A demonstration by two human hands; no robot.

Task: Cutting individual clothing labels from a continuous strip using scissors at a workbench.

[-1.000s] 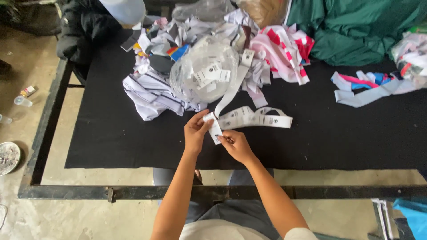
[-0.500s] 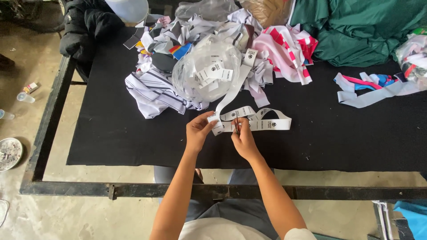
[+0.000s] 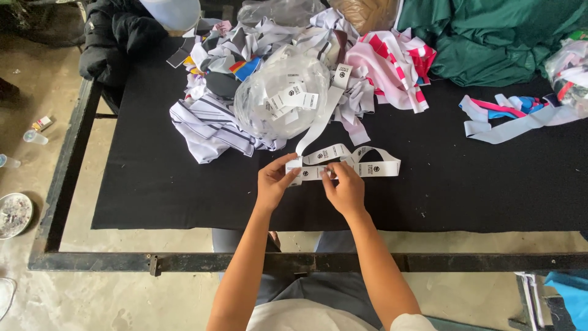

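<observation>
A long white label ribbon (image 3: 361, 160) with printed marks lies in loops on the black table cloth (image 3: 184, 196). My left hand (image 3: 275, 182) pinches its near end, and my right hand (image 3: 345, 189) pinches the same strip a little to the right. The ribbon runs up to a clear plastic bag (image 3: 278, 101) holding several cut white labels.
A pile of white, striped and pink fabric scraps (image 3: 208, 122) lies behind the bag. Green cloth (image 3: 490, 37) is at the back right, grey straps (image 3: 508, 125) at right, a black jacket (image 3: 110, 37) at the far left. A metal table frame (image 3: 306, 262) borders the front; a dish (image 3: 13, 214) sits on the floor.
Both hands stayed on the ribbon and drew slightly apart along the strip. The ribbon loops shifted a little to the right.
</observation>
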